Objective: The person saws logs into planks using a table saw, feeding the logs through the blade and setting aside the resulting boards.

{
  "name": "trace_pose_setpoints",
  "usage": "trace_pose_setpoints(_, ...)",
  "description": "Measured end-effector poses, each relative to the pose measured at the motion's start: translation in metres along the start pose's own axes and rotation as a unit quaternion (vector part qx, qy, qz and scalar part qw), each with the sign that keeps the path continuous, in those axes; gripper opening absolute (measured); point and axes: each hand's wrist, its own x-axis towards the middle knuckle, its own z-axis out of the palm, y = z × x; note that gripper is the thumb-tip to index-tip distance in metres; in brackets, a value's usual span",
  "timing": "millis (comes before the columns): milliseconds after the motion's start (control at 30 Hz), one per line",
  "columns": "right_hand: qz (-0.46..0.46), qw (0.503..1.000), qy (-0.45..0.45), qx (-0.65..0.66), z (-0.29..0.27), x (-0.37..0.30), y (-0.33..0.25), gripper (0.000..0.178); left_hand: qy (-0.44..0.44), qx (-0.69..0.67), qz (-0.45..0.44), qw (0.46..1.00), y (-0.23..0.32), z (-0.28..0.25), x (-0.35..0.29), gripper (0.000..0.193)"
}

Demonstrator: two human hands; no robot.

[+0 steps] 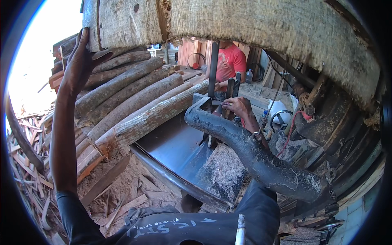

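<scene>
My left arm is raised, and my left hand [78, 61] rests at the left edge of a large worn wooden panel [245, 24] overhead, fingers stretched up and thumb apart. Bent over a thick curved metal arm [253, 151], my right hand [239, 107] is closed beside the blade guide of a band saw. What its fingers pinch is too small to make out. Just left of it, the dark upright saw blade [213, 69] comes down toward the metal saw table [163, 134]. A heap of sawdust [224, 167] covers the table's near right part.
A squared log [151, 118] lies along the table's far left edge, with stacked round logs [122, 90] behind it. Across the saw stands a person in a red shirt [232, 61]. Wood offcuts [126, 206] litter the ground. A white container [281, 111] and cables are at right.
</scene>
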Motion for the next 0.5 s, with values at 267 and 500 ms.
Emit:
trace_pose_setpoints(267, 0.011, 0.999, 0.038, 0.002, 0.018, 0.022, 0.026, 0.035, -0.005, 0.057, 0.043, 0.997, 0.003, -0.002, -0.004, 0.076)
trace_pose_setpoints(500, 0.018, 0.999, 0.043, 0.018, 0.031, 0.030, 0.047, 0.034, 0.018, 0.015, 0.013, 1.000, 0.002, 0.008, -0.004, 0.077)
